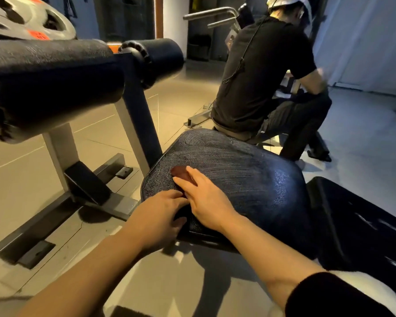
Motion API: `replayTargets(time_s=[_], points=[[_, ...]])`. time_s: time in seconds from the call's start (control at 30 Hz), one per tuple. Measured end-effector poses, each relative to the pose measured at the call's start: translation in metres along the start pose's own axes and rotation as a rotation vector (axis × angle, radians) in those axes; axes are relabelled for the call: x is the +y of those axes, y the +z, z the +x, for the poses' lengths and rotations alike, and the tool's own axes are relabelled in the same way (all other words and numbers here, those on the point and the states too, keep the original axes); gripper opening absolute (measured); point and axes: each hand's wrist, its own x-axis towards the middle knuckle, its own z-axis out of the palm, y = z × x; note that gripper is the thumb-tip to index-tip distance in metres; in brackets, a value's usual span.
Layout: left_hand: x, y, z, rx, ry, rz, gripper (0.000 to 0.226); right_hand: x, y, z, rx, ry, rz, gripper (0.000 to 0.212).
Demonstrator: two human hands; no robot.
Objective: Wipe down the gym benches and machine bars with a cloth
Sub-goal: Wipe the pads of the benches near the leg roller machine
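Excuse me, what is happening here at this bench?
A person is wiping the dark bench seat with a reddish-brown cloth. The right hand presses flat on the cloth, and the left hand rests at the seat's near edge beside it. Wipe streaks cover the pad. Another person sits beyond.

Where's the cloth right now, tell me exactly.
In the head view the dark red cloth lies on the near-left part of the bench seat pad, pressed under the right hand, with the left hand beside it at the pad's edge.
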Motion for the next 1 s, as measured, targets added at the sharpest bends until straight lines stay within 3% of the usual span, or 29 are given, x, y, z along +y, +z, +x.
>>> replayTargets(time_s=[0.13, 0.53, 0.7, 1.0], points=[[0.010, 0.013, 0.000, 0.037, 0.056, 0.068, 0.038, 0.023, -0.008, -0.026, -0.007, 0.040, 0.024, 0.048], [0.051, 0.031, 0.005, 0.028, 0.106, 0.104, 0.052, 0.132, -0.040, -0.137, 0.145, 0.458, 0.054, 0.043], [0.056, 0.036, -0.009, 0.016, 0.090, 0.103, 0.053, 0.116, -0.031, -0.138, 0.195, 0.420, 0.002, 0.042], [0.034, 0.020, -0.042, 0.034, -0.081, 0.102, 0.069, 0.031, -0.014, -0.105, 0.087, 0.228, -0.037, 0.045]])
